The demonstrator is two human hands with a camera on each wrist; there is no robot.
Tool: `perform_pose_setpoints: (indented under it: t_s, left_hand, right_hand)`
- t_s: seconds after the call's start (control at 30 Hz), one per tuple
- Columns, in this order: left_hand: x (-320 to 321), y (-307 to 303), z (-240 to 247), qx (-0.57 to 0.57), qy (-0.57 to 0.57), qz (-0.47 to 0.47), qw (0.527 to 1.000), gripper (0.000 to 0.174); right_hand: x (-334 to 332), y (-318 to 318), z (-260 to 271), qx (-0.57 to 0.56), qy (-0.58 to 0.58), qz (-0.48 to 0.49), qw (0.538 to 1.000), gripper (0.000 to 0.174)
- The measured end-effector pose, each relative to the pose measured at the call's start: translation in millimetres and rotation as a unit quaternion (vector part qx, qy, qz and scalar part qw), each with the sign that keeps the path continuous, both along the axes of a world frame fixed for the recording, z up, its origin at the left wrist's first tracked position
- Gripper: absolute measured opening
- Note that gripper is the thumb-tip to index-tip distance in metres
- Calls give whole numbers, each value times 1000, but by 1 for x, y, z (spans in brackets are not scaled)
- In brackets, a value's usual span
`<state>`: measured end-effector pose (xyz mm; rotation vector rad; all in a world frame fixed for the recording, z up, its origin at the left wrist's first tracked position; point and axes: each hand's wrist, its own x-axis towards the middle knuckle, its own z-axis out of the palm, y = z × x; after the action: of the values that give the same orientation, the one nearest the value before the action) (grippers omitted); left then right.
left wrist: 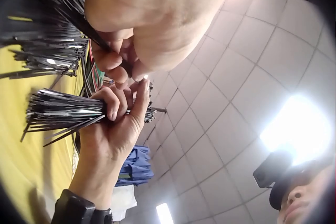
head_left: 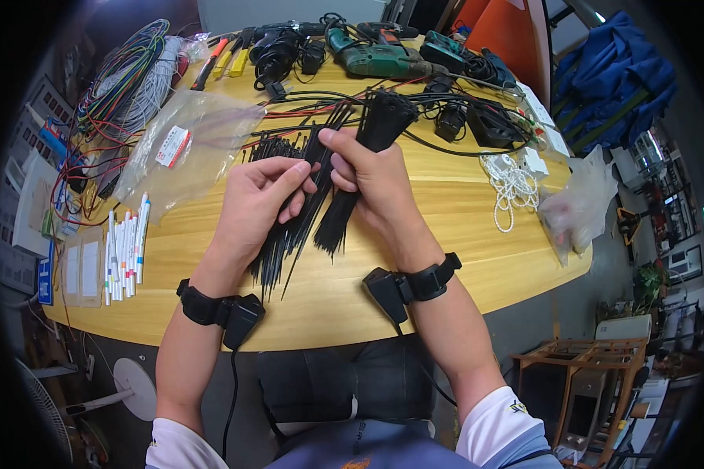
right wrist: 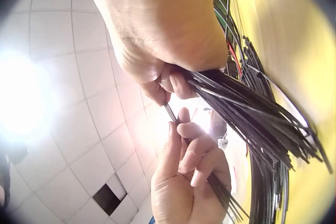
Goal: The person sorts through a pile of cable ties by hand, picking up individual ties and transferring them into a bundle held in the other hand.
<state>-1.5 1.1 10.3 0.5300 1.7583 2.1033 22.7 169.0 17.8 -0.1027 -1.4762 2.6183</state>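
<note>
My right hand [head_left: 379, 180] grips a thick bundle of black cable ties [head_left: 391, 119] in its curled fingers. Their heads stand up above the fist, and the thin tails fan out below. To its left, my left hand [head_left: 256, 195] pinches a few more black cable ties [right wrist: 224, 198] between thumb and fingers. In the right wrist view, the heads of these ties reach up to the right hand's fingertips [right wrist: 157, 91]. A loose pile of cable ties [head_left: 267, 262] lies on the table, partly hidden behind the left hand.
A clear plastic bag [head_left: 211, 129] with a label lies left, near several markers [head_left: 125, 250] and coiled wires [head_left: 133, 78]. Power drills [head_left: 383, 61] and black cords stand along the back. A white beaded cord [head_left: 508, 184] and another plastic bag [head_left: 577, 202] sit right.
</note>
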Motion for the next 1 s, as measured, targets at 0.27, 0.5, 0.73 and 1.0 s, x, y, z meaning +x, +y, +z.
perform_pose_setpoints:
  t_s: [0.27,0.5,0.73,1.0]
  left_hand:
    - [2,-1,3,-20,23,2,1000,25]
    - [3,-1,2,-13,24,-29,999,21]
    - [5,1,3,-22,24,-33,999,18]
    - [-10,-3,-5,-33,-28,9,999,21]
  right_hand:
    - [-2,1,-2,-65,10,21,998,20]
    - [3,-7,-1,-43,-12,44,998,26]
    - [-1,-4,-7,-78,-42,30,996,29]
    - [-9,12,-11,-142,39,-12,989,33]
